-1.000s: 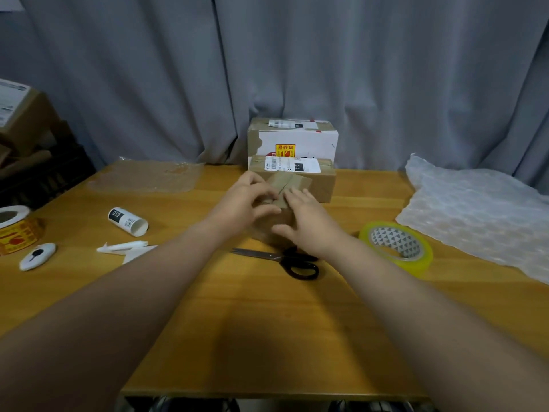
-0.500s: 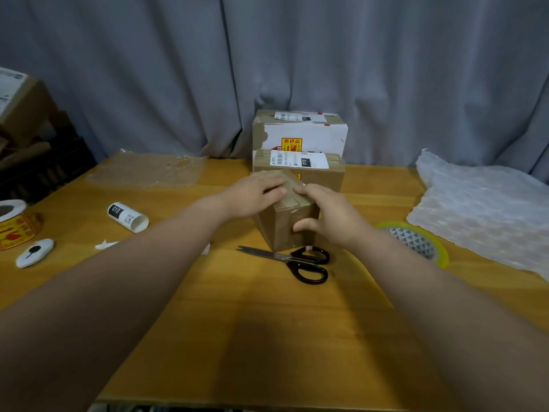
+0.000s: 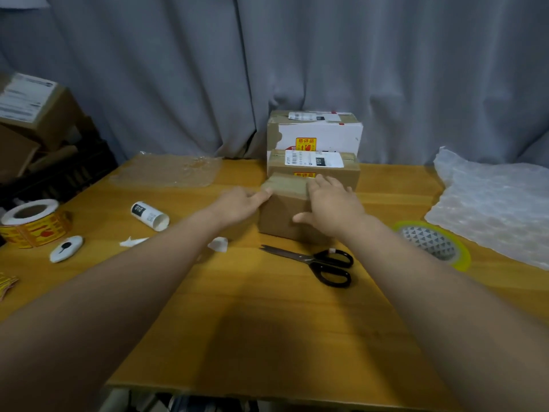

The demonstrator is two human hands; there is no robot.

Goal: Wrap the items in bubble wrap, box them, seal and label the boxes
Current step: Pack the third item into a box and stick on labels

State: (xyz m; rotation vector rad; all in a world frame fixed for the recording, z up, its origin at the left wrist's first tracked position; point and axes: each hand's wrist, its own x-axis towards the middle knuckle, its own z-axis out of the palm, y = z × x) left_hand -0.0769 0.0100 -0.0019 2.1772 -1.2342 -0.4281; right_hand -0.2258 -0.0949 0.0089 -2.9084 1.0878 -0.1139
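Observation:
A small brown cardboard box (image 3: 280, 214) stands mid-table with a strip of tape across its top. My left hand (image 3: 239, 203) presses its fingertips against the box's upper left edge. My right hand (image 3: 329, 208) lies over the top right corner, thumb on the front face, so the box is held between both hands. Directly behind it sits a taped brown box with a shipping label (image 3: 315, 162), and behind that a white box (image 3: 315, 130) with a label and a yellow sticker. Bubble wrap (image 3: 493, 203) is spread at the right.
Black scissors (image 3: 322, 261) lie just in front of the box. A yellow-green tape roll (image 3: 432, 242) is at the right. At the left are a label roll (image 3: 148, 216), a yellow sticker roll (image 3: 32, 223), a white cutter (image 3: 66, 248), paper scraps and a clear plastic sheet (image 3: 169, 171). Cartons (image 3: 26, 114) are stacked off the table's left.
The small box now sits squarer and closer to the labelled box. My hands have spread from its top middle to its left edge and right corner.

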